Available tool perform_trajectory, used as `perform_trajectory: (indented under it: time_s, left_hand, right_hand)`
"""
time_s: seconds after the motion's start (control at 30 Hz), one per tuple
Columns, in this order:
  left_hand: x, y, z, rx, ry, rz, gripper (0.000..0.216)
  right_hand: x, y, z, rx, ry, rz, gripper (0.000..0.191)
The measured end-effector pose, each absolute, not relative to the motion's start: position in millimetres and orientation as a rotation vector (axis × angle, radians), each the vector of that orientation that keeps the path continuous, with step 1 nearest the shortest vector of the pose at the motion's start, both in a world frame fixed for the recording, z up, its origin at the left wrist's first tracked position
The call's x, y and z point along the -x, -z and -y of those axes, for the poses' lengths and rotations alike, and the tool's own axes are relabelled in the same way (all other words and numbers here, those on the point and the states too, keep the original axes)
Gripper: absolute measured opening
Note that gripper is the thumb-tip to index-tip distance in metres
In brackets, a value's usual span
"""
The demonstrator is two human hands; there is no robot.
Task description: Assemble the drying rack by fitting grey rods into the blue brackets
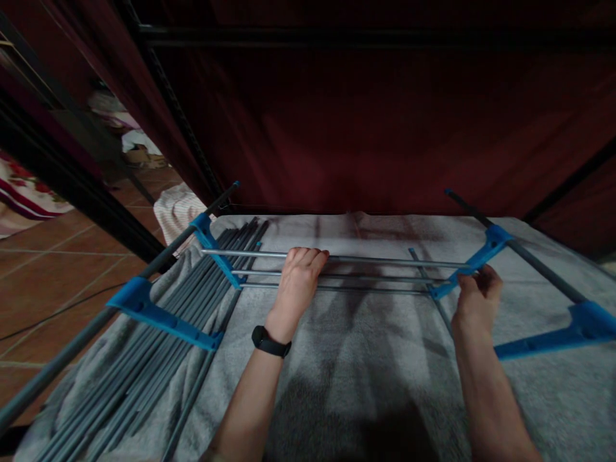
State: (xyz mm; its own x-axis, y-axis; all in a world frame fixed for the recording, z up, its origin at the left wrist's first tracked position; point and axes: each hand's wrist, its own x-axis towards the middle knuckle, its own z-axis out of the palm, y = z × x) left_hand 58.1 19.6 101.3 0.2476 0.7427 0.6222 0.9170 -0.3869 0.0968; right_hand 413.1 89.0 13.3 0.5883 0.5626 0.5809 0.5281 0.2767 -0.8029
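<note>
— Near the middle of the frame, what is the left hand doing?
— Its fingers curl over a thin grey metal rod and grip it; a black wristband sits on that wrist.
— And the right hand?
— Right of centre, it is closed in a pinch on the near end of a blue plastic bracket, where the rod and two more like it end.
— Where do the rods start?
— At a matching blue bracket left of centre. All three span level between the two, just above a grey fleecy blanket.
— Farther out?
— Each bracket sits on a long dark grey pole, and a second blue bracket rides each pole nearer the lower corners. A bundle of loose grey rods lies on the blanket at lower left. A dark red curtain fills the top, and terracotta floor tiles show at the left edge.
</note>
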Motion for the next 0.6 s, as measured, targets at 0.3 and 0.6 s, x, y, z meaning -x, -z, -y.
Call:
perform_trajectory:
  time_s: [0.3,0.6]
  left_hand:
    - [-62,-98,-20,2.212,0.878,1.534,0.032]
    - [-59,-103,-17,2.223,0.877,1.504,0.034]
  right_hand:
    - [-338,-62,-53,1.208,0.257,1.61,0.035]
    - [-331,-58,-64,1.198,0.321,1.922,0.037]
